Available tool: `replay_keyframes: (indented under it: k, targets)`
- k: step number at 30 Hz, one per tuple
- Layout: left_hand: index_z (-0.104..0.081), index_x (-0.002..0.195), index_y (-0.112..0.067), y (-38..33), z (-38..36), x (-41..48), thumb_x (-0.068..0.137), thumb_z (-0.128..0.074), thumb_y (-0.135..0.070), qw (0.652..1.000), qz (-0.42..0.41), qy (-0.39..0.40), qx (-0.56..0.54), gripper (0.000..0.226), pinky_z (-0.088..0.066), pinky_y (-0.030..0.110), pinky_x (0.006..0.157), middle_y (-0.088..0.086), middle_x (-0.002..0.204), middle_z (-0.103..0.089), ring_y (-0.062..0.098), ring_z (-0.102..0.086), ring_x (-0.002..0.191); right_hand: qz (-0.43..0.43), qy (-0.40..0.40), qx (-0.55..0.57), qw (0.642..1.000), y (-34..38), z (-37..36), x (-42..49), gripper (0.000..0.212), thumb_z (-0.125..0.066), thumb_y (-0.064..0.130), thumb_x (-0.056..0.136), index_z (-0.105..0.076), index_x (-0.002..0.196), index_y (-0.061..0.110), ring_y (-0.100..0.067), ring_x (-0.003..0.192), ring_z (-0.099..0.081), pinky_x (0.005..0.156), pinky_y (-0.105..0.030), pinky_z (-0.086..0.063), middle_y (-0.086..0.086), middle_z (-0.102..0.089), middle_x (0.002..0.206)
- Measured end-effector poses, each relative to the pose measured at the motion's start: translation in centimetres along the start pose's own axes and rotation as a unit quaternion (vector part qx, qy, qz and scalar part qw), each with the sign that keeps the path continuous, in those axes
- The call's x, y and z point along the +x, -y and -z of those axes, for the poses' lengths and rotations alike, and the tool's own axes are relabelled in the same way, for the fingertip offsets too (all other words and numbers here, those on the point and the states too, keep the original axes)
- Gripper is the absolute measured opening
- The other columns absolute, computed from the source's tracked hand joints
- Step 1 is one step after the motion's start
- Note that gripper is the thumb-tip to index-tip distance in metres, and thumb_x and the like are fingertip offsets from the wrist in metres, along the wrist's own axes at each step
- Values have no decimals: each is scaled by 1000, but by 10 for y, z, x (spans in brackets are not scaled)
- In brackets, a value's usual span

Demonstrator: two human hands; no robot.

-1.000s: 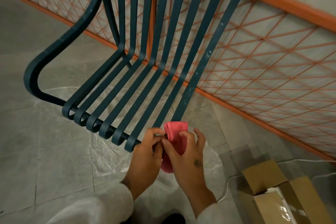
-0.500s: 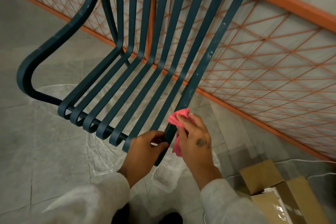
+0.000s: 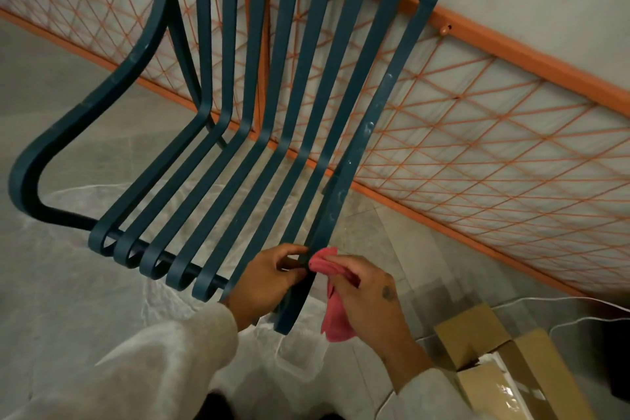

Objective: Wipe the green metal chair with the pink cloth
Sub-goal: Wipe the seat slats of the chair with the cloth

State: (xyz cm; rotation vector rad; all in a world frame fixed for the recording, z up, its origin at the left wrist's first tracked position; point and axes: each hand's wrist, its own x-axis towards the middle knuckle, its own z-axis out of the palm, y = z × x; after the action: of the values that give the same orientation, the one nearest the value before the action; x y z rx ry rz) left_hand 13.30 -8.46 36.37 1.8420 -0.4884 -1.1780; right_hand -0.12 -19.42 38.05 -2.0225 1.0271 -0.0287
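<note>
Right hand [image 3: 370, 297] clamped on pink cloth [image 3: 335, 312], pressed against green metal chair [image 3: 341, 119] rightmost slat. Left hand [image 3: 269, 278] pinches same slat.

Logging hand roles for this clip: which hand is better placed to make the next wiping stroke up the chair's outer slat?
The right hand. It holds the pink cloth bunched against the chair slat's lower end. The left hand has no cloth, only gripping the slat as if steadying it.

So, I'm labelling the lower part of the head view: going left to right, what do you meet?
Left hand gripping the green chair's rightmost slat → pink cloth → right hand holding it → cardboard box.
</note>
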Motion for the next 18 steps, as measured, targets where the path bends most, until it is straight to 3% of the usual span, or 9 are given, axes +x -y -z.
replay_keyframes:
  k: [3, 5, 9, 13, 15, 18]
  targets:
    - [-57, 126, -26, -4, 0, 10, 92, -62, -16, 1000, -1, 0, 19, 36, -48, 44, 102, 2, 125, -64, 19, -62, 112, 37, -55, 31, 997, 9, 19, 17, 12, -56, 39, 92, -56, 104, 42, 11, 85, -58, 74, -6, -47, 28, -58, 92]
    - [-57, 127, -25, -7, -4, 19, 92, -62, -21, 1000, -1, -13, 21, 35, -49, 43, 101, 1, 125, -64, 20, -62, 112, 70, -78, 21, 994, 11, 25, 35, 15, -58, 38, 91, -56, 106, 37, 18, 88, -54, 68, 1, -42, 28, -56, 91]
    - [-62, 119, -25, -14, -17, 37, 93, -60, -19, 997, 25, -74, -7, 27, -53, 32, 92, -4, 110, -66, 17, -64, 103, 162, -57, 22, 985, 7, 38, 69, 23, -61, 19, 92, -65, 114, 27, 6, 102, -56, 89, -9, -44, 17, -61, 110]
    - [-66, 112, -26, -24, -33, 52, 93, -58, -18, 987, 48, -137, -75, 23, -49, 19, 78, -5, 103, -70, 9, -66, 90, 223, -47, -14, 974, 0, 54, 92, 31, -60, 9, 92, -67, 121, 18, -5, 111, -55, 101, -18, -41, 6, -61, 120]
    - [-68, 107, -32, -26, -40, 54, 95, -56, -19, 980, 50, -161, -103, 21, -49, 16, 72, -8, 98, -73, 7, -69, 81, 235, -47, -33, 970, -5, 64, 103, 33, -61, 7, 91, -66, 123, 16, -8, 115, -53, 103, -11, -33, 2, -61, 125]
    - [-69, 97, -37, -26, -54, 56, 96, -54, -22, 967, 47, -200, -148, 22, -55, 31, 80, -4, 96, -73, 16, -71, 80, 258, -29, -54, 964, -10, 76, 118, 36, -60, 6, 90, -64, 124, 18, -1, 113, -48, 99, -1, -24, 4, -59, 126]
